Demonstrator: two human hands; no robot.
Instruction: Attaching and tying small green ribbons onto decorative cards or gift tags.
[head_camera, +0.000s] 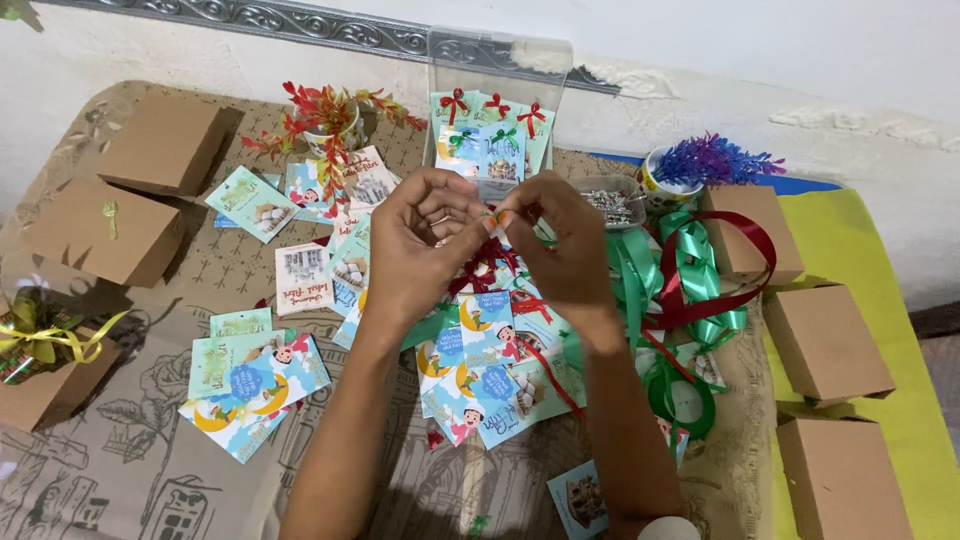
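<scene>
Both hands, left hand (420, 250) and right hand (565, 245), meet fingertip to fingertip, pinching a small orange-and-green ribbon piece (497, 215) just in front of the clear card stand (500, 70). Loose cards (480, 380) lie below it, green and red ribbon coils (690, 280) right, brown boxes (825, 340) beyond.

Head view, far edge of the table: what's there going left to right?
Plain brown box → cup of red and orange leaves → clear case of bowed cards → small tub of silver bits → cup with purple plant.
</scene>
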